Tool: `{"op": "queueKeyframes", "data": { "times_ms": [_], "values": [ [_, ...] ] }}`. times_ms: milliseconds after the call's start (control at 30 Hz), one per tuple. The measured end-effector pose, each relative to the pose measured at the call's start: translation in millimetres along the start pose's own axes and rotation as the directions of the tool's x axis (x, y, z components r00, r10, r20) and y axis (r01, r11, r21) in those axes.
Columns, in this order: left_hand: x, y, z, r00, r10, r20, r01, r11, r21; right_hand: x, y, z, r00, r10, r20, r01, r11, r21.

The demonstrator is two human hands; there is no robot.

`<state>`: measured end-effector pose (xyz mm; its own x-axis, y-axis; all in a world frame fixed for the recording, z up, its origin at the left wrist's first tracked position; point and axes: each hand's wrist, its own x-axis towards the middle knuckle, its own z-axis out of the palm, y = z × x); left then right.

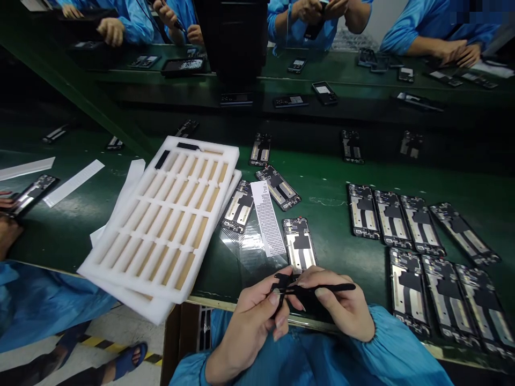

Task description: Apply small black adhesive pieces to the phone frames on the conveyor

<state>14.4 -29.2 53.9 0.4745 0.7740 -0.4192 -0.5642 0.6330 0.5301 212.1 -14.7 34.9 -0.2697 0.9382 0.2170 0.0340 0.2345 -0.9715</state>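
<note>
Right there, the left hand (251, 327) pinches a small black strip (282, 282) against the tweezers (328, 288) gripped in the right hand (340, 305), over the tabletop edge (257, 306), where one slip could flick it among the phone frames (364, 212).

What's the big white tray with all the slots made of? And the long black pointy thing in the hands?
The white tray looks like soft foam: thick, matte, with cleanly cut slots and no shine. The black tweezers have a dull, dark finish. They could be plastic or coated metal; the look doesn't settle which.
</note>
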Motion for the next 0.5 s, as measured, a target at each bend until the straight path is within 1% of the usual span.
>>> {"op": "queueKeyframes", "data": {
  "times_ms": [33,67,100,133,167,200,233,267,300,333,400,433,467,500],
  "values": [
    [0,1,-1.0,1.0,-0.011,-0.001,0.011,1.0,-0.013,-2,-1,1,0.999,0.027,-0.018,-0.027,1.0,-0.014],
    [1,3,-3.1,1.0,-0.022,-0.005,0.022,1.0,-0.009,-5,-2,0,0.996,0.061,-0.066,-0.063,0.998,-0.03],
    [1,6,-6.1,0.999,-0.029,-0.019,0.03,0.999,0.024,-7,-4,-3,0.984,0.088,-0.152,-0.094,0.995,-0.03],
    [2,8,-9.8,0.999,-0.024,-0.039,0.028,0.994,0.105,-9,-6,-8,0.959,0.108,-0.264,-0.113,0.994,-0.007],
    [2,10,-14.0,0.998,0.002,-0.067,0.014,0.97,0.242,-10,-8,-16,0.915,0.125,-0.383,-0.12,0.992,0.037],
    [4,10,-18.2,0.995,0.053,-0.088,-0.011,0.907,0.421,-11,-11,-27,0.863,0.147,-0.484,-0.116,0.989,0.094],
    [5,9,-21.9,0.99,0.117,-0.082,-0.043,0.792,0.609,-12,-12,-38,0.817,0.177,-0.55,-0.113,0.982,0.149],
    [7,5,-24.7,0.985,0.169,-0.037,-0.08,0.635,0.768,-14,-13,-50,0.79,0.217,-0.573,-0.129,0.973,0.191],
    [10,0,-26.4,0.981,0.191,0.037,-0.125,0.473,0.872,-18,-13,-60,0.783,0.273,-0.559,-0.179,0.959,0.219],
    [13,-8,-26.9,0.975,0.185,0.126,-0.181,0.322,0.929,-23,-11,-68,0.789,0.342,-0.511,-0.256,0.938,0.232],
    [22,-27,-25.0,0.948,0.133,0.288,-0.298,0.055,0.953,-38,-4,-74,0.798,0.477,-0.369,-0.437,0.879,0.19],
    [27,-36,-23.1,0.931,0.118,0.347,-0.339,-0.083,0.937,-47,0,-73,0.798,0.524,-0.297,-0.512,0.85,0.124],
    [32,-45,-21.0,0.913,0.117,0.391,-0.362,-0.214,0.907,-56,4,-69,0.8,0.551,-0.238,-0.561,0.827,0.029],
    [38,-52,-18.8,0.897,0.124,0.423,-0.367,-0.322,0.873,-65,8,-65,0.81,0.553,-0.197,-0.576,0.813,-0.084]
  ]
}}
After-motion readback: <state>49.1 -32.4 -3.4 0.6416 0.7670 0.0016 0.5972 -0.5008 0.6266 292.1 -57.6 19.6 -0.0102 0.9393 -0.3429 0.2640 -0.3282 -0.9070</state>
